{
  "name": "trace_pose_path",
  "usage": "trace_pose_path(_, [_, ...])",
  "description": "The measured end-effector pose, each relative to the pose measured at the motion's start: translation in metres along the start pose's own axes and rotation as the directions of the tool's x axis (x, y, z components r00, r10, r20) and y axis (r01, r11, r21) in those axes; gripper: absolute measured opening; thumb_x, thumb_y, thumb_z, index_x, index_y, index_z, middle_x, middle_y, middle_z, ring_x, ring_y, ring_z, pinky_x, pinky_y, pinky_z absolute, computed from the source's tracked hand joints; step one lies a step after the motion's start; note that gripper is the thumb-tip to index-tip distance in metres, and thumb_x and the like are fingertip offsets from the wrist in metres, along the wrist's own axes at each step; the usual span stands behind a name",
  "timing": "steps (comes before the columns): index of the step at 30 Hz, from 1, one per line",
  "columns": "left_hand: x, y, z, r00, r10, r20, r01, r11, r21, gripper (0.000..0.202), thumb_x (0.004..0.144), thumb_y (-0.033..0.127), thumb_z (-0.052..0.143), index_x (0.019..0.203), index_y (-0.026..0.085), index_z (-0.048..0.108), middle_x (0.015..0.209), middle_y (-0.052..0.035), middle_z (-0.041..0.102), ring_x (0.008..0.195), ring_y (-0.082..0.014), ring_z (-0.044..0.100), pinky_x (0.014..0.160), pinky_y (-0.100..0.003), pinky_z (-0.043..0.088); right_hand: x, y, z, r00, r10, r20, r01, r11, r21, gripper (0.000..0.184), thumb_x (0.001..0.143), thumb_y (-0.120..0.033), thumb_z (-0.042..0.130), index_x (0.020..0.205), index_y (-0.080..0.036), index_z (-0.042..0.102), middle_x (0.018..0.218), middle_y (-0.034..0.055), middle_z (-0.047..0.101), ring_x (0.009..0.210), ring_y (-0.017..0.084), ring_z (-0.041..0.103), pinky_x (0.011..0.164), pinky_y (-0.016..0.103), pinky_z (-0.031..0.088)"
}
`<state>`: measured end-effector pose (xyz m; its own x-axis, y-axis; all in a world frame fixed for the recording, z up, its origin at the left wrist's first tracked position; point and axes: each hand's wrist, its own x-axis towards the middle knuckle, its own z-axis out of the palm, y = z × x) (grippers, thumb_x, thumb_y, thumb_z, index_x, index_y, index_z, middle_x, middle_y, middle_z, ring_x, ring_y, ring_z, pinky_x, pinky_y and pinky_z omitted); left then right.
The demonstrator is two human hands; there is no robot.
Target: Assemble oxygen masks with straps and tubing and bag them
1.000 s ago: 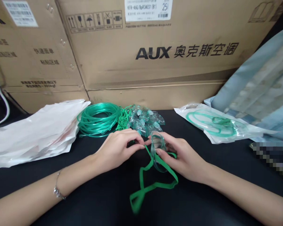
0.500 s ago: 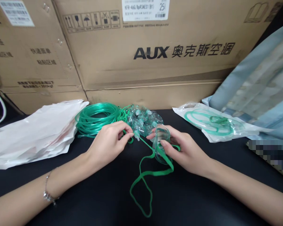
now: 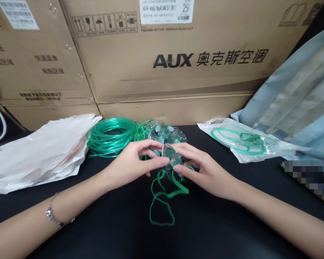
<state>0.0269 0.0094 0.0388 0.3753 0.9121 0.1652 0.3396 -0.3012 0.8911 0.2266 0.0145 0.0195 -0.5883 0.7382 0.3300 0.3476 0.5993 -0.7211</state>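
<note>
Between my two hands is a clear oxygen mask [image 3: 170, 158], held above the dark table. My right hand [image 3: 205, 169] grips its right side with thumb and fingers. My left hand [image 3: 136, 160] closes on the left rim, its thumb across the mask's front and its fingertips partly hidden behind. A green elastic strap [image 3: 162, 196] hangs from the mask in loose loops toward me. Just behind my hands lies a pile of clear masks [image 3: 175, 135] with green straps, partly covered by my fingers.
Coiled green tubing [image 3: 110, 135] stands beside a stack of white bags [image 3: 37, 151] on the left. A clear-fronted bag [image 3: 243, 144] with green tubing lies at right, near a pale blue cloth [image 3: 294, 104]. Large cardboard boxes [image 3: 167, 82] wall off the back.
My left hand has let the stretched strap go slack and moved right onto the mask's rim. My right hand has brought the mask slightly left, and the strap loops now hang shorter.
</note>
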Motion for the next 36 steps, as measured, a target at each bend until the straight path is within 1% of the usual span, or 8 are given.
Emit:
trace_pose_path(3, [0.000, -0.001, 0.006, 0.992, -0.109, 0.058, 0.114, 0.990, -0.085, 0.031, 0.069, 0.028, 0.063, 0.097, 0.015, 0.063, 0.057, 0.0027, 0.061, 0.041, -0.0086, 0.051, 0.042, -0.020, 0.047, -0.003, -0.002, 0.007, 0.998, 0.061, 0.023, -0.063, 0.993, 0.097, 0.052, 0.082, -0.033, 0.053, 0.131, -0.031, 0.038, 0.131, 0.0066, 0.040, 0.110, 0.019, 0.048, 0.076, 0.029, 0.052])
trace_pose_path(9, [0.004, -0.001, 0.002, 0.937, -0.200, -0.286, 0.149, 0.971, -0.189, 0.035, 0.063, 0.025, 0.068, 0.095, 0.012, 0.066, 0.059, 0.0013, 0.062, 0.047, -0.0093, 0.055, 0.046, -0.021, 0.052, -0.005, -0.012, 0.026, 0.915, 0.386, 0.115, -0.371, 0.696, 0.615, 0.107, 0.059, -0.024, 0.075, 0.140, -0.027, 0.005, 0.140, 0.0142, 0.028, 0.108, 0.022, 0.053, 0.084, 0.035, 0.051])
trace_pose_path(14, [0.006, 0.003, -0.001, 0.907, -0.171, -0.386, 0.061, 0.958, -0.280, 0.028, 0.059, 0.023, 0.072, 0.085, 0.013, 0.066, 0.071, -0.0003, 0.062, 0.057, -0.0102, 0.055, 0.044, -0.020, 0.052, -0.006, -0.024, 0.032, 0.873, 0.413, 0.261, -0.441, 0.436, 0.785, 0.079, 0.063, -0.015, 0.071, 0.131, -0.026, 0.032, 0.136, 0.0141, 0.038, 0.095, 0.019, 0.062, 0.069, 0.028, 0.053])
trace_pose_path(20, [0.003, 0.006, 0.004, 0.905, -0.168, -0.392, 0.032, 0.943, -0.330, 0.022, 0.061, 0.023, 0.070, 0.078, 0.012, 0.061, 0.071, 0.0006, 0.059, 0.058, -0.0100, 0.055, 0.045, -0.020, 0.052, -0.002, -0.023, 0.031, 0.900, 0.329, 0.287, -0.403, 0.376, 0.834, 0.048, 0.068, -0.015, 0.068, 0.113, -0.022, 0.052, 0.114, 0.0077, 0.059, 0.074, 0.008, 0.059, 0.052, 0.014, 0.042])
trace_pose_path(23, [0.004, 0.002, 0.004, 0.898, -0.171, -0.404, 0.022, 0.937, -0.347, 0.020, 0.062, 0.025, 0.069, 0.075, 0.013, 0.061, 0.070, 0.0012, 0.058, 0.056, -0.0086, 0.054, 0.045, -0.018, 0.050, -0.002, -0.022, 0.028, 0.871, 0.331, 0.362, -0.478, 0.408, 0.777, 0.050, 0.071, -0.022, 0.068, 0.117, -0.017, 0.050, 0.088, 0.0048, 0.066, 0.056, 0.003, 0.048, 0.046, 0.013, 0.035])
trace_pose_path(28, [0.005, -0.009, -0.002, 0.912, -0.219, -0.346, 0.096, 0.936, -0.339, 0.019, 0.064, 0.025, 0.067, 0.076, 0.013, 0.060, 0.067, 0.0015, 0.058, 0.051, -0.0076, 0.053, 0.041, -0.017, 0.046, -0.008, -0.022, 0.007, 0.825, 0.362, 0.433, -0.544, 0.718, 0.434, 0.095, 0.066, -0.026, 0.072, 0.140, -0.020, 0.014, 0.075, 0.0001, 0.066, 0.053, 0.006, 0.048, 0.045, 0.016, 0.035])
trace_pose_path(33, [0.005, -0.023, 0.001, 0.950, -0.241, -0.197, 0.206, 0.962, -0.181, 0.015, 0.066, 0.023, 0.065, 0.075, 0.013, 0.059, 0.072, 0.0003, 0.060, 0.051, -0.0079, 0.056, 0.047, -0.020, 0.049, -0.006, -0.015, -0.018, 0.853, 0.378, 0.360, -0.424, 0.904, 0.054, 0.044, 0.073, -0.041, 0.062, 0.112, -0.019, 0.058, 0.095, 0.0049, 0.066, 0.049, 0.005, 0.051, 0.049, 0.020, 0.042])
trace_pose_path(36, [0.005, -0.030, 0.009, 0.963, -0.182, -0.199, 0.177, 0.983, -0.042, 0.013, 0.066, 0.021, 0.065, 0.073, 0.013, 0.058, 0.071, 0.0009, 0.059, 0.053, -0.0081, 0.058, 0.049, -0.018, 0.048, -0.002, -0.007, -0.018, 0.900, 0.350, 0.259, -0.348, 0.936, -0.055, 0.039, 0.076, -0.040, 0.059, 0.108, -0.019, 0.058, 0.086, 0.0022, 0.066, 0.048, 0.006, 0.052, 0.050, 0.020, 0.043])
